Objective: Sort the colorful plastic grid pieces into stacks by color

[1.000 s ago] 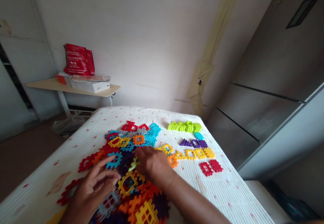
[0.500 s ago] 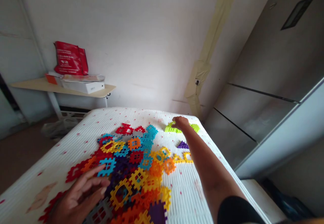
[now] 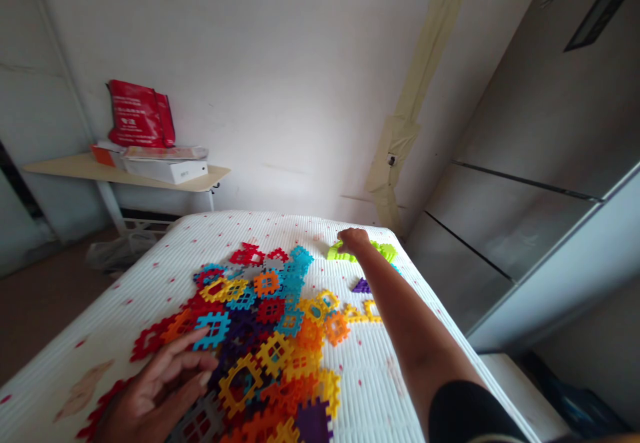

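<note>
My left hand (image 3: 155, 386) hovers over the near left side of a pile of toothed plastic building pieces (image 3: 277, 353), with fingers curved, thumb apart and nothing visible between them. Its index fingertip is beside a light-blue window piece (image 3: 212, 330); I cannot tell whether they touch. My right hand (image 3: 355, 240) reaches to the far right of the bed, fingers closed down on a lime-green building piece (image 3: 334, 252). More lime-green pieces (image 3: 387, 251) lie just right of that hand. The right fingertips are partly hidden.
The pile lies on a white quilted bed cover (image 3: 165, 276). Purple (image 3: 361, 285) and yellow pieces (image 3: 355, 313) lie near the right forearm. A side table (image 3: 65, 167) carries a red bag (image 3: 140, 115) and a white box (image 3: 173, 171). A grey fridge (image 3: 530, 163) stands right.
The view has shifted very slightly. Both hands keep nearly the same positions, the right one still at the lime-green pieces.
</note>
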A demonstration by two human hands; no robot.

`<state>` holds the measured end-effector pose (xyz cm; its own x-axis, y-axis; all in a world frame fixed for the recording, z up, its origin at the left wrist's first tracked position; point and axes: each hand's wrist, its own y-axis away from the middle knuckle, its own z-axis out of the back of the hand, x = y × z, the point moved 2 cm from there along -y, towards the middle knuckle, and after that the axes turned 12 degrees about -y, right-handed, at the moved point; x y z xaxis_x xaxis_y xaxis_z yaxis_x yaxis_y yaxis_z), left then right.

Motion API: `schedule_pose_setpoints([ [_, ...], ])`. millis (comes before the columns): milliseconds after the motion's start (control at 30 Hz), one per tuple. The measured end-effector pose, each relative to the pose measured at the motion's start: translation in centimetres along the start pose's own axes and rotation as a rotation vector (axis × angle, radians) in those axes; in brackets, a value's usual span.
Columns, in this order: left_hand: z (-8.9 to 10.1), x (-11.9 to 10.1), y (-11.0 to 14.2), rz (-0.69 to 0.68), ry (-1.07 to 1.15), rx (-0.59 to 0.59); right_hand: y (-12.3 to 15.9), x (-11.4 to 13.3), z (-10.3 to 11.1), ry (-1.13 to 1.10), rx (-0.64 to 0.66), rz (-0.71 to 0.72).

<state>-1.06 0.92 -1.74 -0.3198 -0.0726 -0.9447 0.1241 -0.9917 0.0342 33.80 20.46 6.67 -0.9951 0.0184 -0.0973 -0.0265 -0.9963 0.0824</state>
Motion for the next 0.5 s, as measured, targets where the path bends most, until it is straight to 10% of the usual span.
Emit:
schedule_pose_setpoints([
  [500,0.4,0.9,-0.5,-0.015,-0.009,0.052,-0.3,0.6,-1.6,0.048,0.014,0.058],
])
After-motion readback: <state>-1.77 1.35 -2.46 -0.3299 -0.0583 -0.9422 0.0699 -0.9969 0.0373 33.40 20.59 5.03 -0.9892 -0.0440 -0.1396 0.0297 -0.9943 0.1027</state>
